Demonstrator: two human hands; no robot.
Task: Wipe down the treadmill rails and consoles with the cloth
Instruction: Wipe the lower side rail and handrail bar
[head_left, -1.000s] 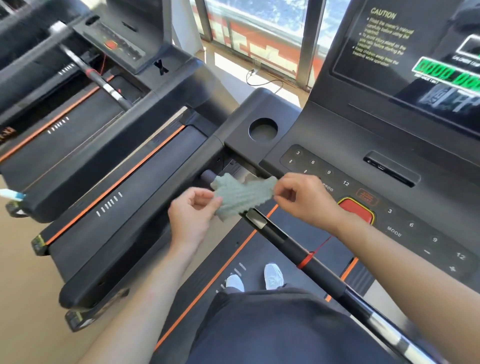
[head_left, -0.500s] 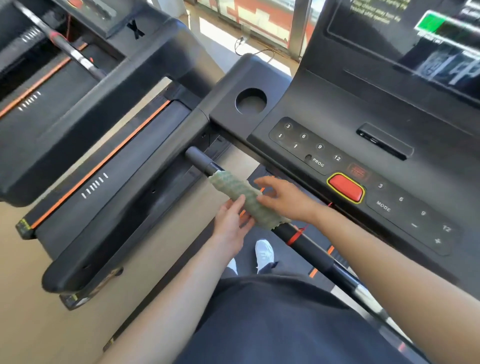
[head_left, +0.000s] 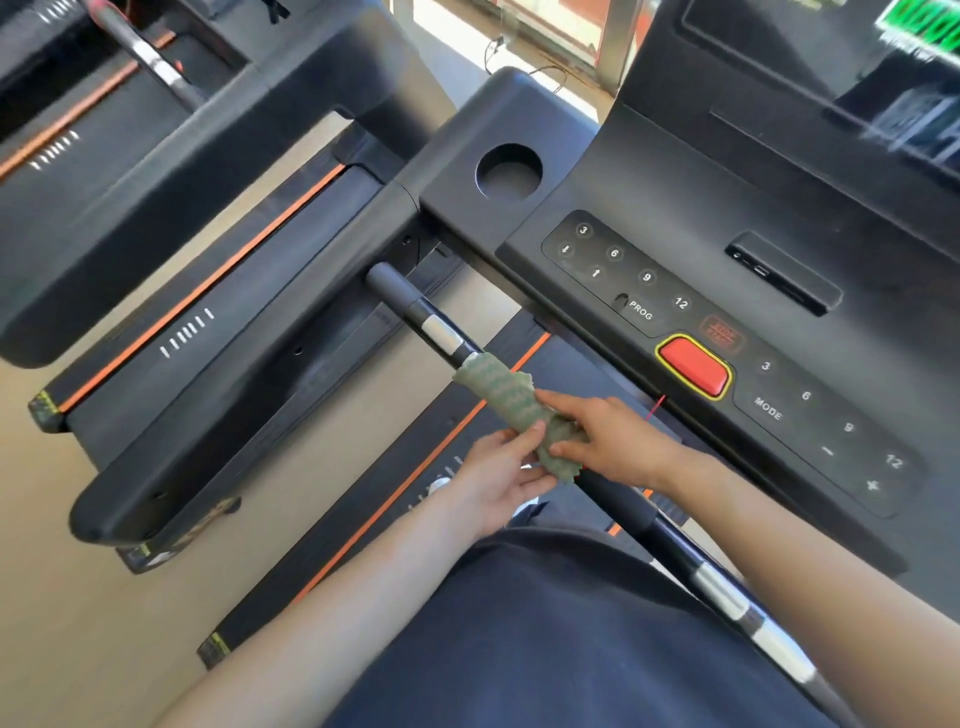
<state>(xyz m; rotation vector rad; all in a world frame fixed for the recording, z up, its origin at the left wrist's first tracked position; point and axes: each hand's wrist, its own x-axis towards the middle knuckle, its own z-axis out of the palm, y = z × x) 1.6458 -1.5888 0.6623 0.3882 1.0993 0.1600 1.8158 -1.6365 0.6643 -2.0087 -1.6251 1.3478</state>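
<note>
- The fingers (head_left: 558, 400) of the right hand (head_left: 623, 441) curl over the top of the cloth (head_left: 501, 389), thumb lower down, clamped on it where it wraps the rail (head_left: 439, 332).
- The left hand (head_left: 493, 480) comes at the rail from the near side. Its fingertips (head_left: 536, 427) close onto the same wrapped fabric just below the right hand's grip, so both hands hold the cloth against the bar.
- The green cloth is rolled round the rail like a sleeve, covering a short stretch between the bar's upper silver band and its bare black length nearer the person (the lower edge hangs a little loose under the bar).
- Beyond the rail sits the console (head_left: 675, 156), its red stop button (head_left: 693, 366) just past the wrapped section and its cup holder (head_left: 509, 171) further up, past the bar's capped end.
- Judged from this, the step in hand is wiping the rail, with the console apparently not yet begun.
- The next move calls for sliding the wrapped cloth along the rail with even squeeze, keeping the fabric from bunching at the silver band, then reaching the uncovered length on either side.
</note>
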